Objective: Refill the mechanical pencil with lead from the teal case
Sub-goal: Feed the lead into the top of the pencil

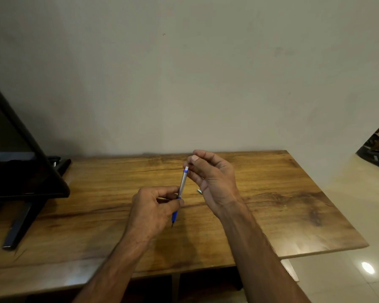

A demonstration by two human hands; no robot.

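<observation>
My left hand (153, 209) grips a mechanical pencil (182, 181) by its blue lower part, holding it nearly upright above the wooden table (271, 204). The pencil has a silver barrel, a blue ring and a white eraser at the top; its dark tip points down below my fingers. My right hand (212, 182) is just right of the pencil's top, thumb and fingertips curled close to the eraser end. Whether they touch it I cannot tell. A small teal piece (199, 191), perhaps the case, peeks out behind my right palm; most of it is hidden.
A dark monitor (20, 162) on a black stand (18, 228) fills the table's left end. A plain wall rises behind the table. Tiled floor (348, 274) lies to the right, past the table's right edge.
</observation>
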